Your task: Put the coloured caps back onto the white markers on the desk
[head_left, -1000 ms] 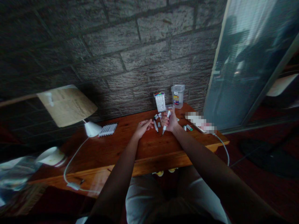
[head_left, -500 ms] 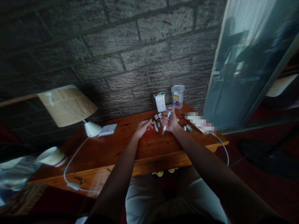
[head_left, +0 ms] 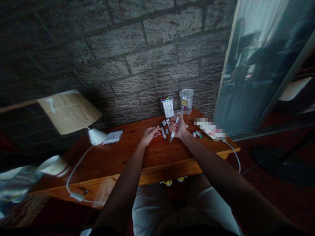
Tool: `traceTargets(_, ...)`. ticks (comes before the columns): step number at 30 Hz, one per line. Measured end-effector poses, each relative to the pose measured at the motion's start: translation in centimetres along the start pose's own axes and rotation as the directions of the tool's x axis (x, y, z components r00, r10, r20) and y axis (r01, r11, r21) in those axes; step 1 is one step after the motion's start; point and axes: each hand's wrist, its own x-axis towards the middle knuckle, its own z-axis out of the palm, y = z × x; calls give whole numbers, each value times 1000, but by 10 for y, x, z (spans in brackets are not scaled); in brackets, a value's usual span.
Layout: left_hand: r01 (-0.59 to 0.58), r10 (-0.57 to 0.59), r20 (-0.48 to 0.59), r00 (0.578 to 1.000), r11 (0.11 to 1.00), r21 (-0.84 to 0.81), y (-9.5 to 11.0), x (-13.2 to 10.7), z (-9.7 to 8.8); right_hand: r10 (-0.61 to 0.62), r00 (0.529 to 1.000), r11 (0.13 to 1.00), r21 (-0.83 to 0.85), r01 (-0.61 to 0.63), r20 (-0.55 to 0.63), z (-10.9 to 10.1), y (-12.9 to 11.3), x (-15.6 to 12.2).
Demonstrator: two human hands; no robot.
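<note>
My right hand (head_left: 180,127) is closed around a white marker (head_left: 173,131), which tilts with its dark lower end down toward the wooden table. To its left is my left hand (head_left: 150,135), fingers loosely stretched toward the right and nothing clearly visible in them. Close by its fingertips, another white marker with a dark tip (head_left: 163,133) lies on the table; whether they touch I cannot tell. Small white caps or marker pieces (head_left: 165,122) are scattered behind and between the hands. Right of my right wrist lies a short piece with a green end (head_left: 199,134).
A case full of markers (head_left: 168,107) and a clear lidded container (head_left: 186,101) stand near the stone wall. On the left are a row of markers (head_left: 113,137), a lamp (head_left: 71,112) and a white bowl (head_left: 54,166). A blurred-out flat object (head_left: 210,128) with a cable lies right.
The view has shifted slightly. My right hand keeps its grip on the marker, and my left hand stays in nearly the same place.
</note>
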Motion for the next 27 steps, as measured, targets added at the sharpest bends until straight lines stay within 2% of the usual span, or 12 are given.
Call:
traceTargets(7, 2, -2, 10, 1000, 1000, 18, -3, 1, -2, -33, 999, 999, 9, 33, -15, -7, 0, 4)
traceTargets(12, -1, 1, 5, 1000, 1000, 5, -4, 1, -2, 30, 995, 999, 25, -33, 100, -8, 1, 3)
traceTargets(16, -9, 9, 11, 1000, 1000, -1, -5, 2, -2, 57, 990, 998, 30, -61, 125, -10, 2, 3)
traceTargets(19, -7, 7, 8, 1000, 1000, 0, -5, 1, -2, 33, 993, 999, 35, -38, 110, -11, 1, 4)
traceTargets(25, 2, -2, 1, 1000, 1000, 4, -2, 0, -1, -34, 999, 999, 33, 35, -17, -6, 0, 3)
traceTargets(27, 2, -2, 1, 1000, 1000, 9, -1, 0, -1, -30, 999, 999, 35, 31, -19, -5, 0, 4)
